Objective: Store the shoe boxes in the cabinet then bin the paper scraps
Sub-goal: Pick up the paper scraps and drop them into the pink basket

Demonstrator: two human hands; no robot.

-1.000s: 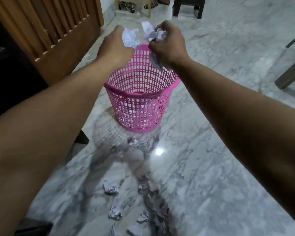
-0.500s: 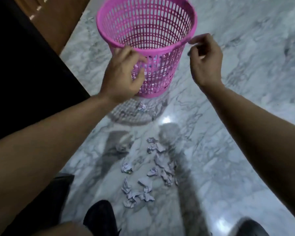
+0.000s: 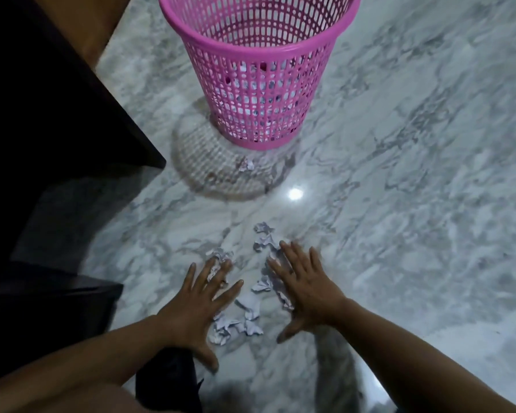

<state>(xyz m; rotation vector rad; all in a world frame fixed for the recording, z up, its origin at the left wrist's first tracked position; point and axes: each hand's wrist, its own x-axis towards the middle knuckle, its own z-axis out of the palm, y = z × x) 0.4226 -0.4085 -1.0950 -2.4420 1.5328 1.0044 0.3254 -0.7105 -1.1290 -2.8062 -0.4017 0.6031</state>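
Crumpled paper scraps (image 3: 248, 305) now between lowered hands (image 3: 251, 296)

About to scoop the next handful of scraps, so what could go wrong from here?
The paper scraps lie spread out between the left hand and right hand; small pieces may slip out. One scrap sits apart by the pink basket and could be missed.
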